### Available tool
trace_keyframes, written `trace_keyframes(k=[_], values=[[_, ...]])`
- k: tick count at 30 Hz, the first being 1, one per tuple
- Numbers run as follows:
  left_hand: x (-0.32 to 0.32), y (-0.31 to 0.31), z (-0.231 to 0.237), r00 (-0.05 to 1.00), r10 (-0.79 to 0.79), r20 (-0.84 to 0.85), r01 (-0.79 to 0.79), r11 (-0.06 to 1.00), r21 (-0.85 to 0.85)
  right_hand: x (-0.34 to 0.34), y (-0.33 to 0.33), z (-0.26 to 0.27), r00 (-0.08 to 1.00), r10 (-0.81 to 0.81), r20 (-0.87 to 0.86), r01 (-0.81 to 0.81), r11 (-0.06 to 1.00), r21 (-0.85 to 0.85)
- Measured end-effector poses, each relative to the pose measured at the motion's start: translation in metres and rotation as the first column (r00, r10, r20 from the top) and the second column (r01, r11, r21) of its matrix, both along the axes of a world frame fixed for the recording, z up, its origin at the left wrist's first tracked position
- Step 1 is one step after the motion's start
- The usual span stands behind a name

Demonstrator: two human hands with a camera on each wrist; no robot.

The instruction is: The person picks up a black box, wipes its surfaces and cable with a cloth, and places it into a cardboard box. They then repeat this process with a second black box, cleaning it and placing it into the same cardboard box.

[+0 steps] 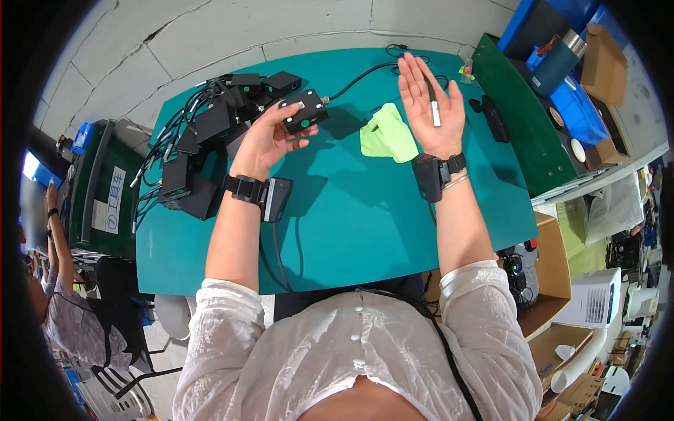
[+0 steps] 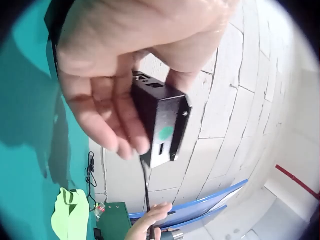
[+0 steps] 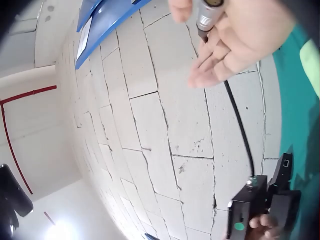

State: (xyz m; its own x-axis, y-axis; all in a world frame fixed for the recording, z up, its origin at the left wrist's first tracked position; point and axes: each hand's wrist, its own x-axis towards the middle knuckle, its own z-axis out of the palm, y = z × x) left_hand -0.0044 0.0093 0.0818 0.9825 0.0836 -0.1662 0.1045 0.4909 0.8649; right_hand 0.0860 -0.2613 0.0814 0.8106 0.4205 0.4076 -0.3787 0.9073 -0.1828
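My left hand (image 1: 263, 144) grips a small black metal box (image 1: 306, 112), thumb on top and fingers beneath. The box has a round green sticker, and port openings show on it in the left wrist view. From its end a black cable (image 1: 359, 73) arcs over to my right hand (image 1: 447, 132). That hand is held palm up with its fingers extended. Across the palm lies the cable's silver round connector (image 1: 435, 114), its open end facing my wrist; the right wrist view shows the connector (image 3: 206, 19) close up. Both hands are above the green table (image 1: 351, 231).
A heap of similar black boxes (image 1: 214, 123) with cables covers the table's left back. A light green cloth (image 1: 388, 133) lies between the hands. Right of it are a black object (image 1: 493, 119) and a green rack (image 1: 516, 119) bearing a bottle (image 1: 558, 64). Another person (image 1: 77, 316) is at far left.
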Motion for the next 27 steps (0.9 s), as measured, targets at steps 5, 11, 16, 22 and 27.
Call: trace_keyframes(k=[5, 11, 16, 22, 27], values=[[0.004, 0.001, -0.011, 0.987, -0.133, -0.093, 0.145, 0.979, 0.141, -0.013, 0.005, 0.016, 0.952, 0.016, 0.307, 0.019, 0.994, -0.11], [-0.003, -0.026, -0.003, 0.964, -0.246, -0.106, 0.263, 0.941, 0.213, -0.034, 0.027, 0.026, 0.73, -0.059, 0.681, 0.475, 0.76, -0.443], [-0.012, -0.037, -0.007, 0.866, -0.465, -0.186, 0.501, 0.815, 0.292, -0.038, 0.035, 0.02, 0.389, -0.088, 0.917, 0.917, 0.134, -0.376], [-0.016, -0.04, -0.006, 0.873, -0.436, -0.22, 0.487, 0.746, 0.454, -0.034, 0.037, 0.022, 0.113, 0.242, 0.964, 0.964, -0.263, -0.048], [-0.034, -0.025, 0.013, 0.861, -0.391, -0.326, 0.505, 0.737, 0.449, -0.034, 0.035, 0.037, 0.05, 0.112, 0.992, 0.994, 0.093, -0.061]])
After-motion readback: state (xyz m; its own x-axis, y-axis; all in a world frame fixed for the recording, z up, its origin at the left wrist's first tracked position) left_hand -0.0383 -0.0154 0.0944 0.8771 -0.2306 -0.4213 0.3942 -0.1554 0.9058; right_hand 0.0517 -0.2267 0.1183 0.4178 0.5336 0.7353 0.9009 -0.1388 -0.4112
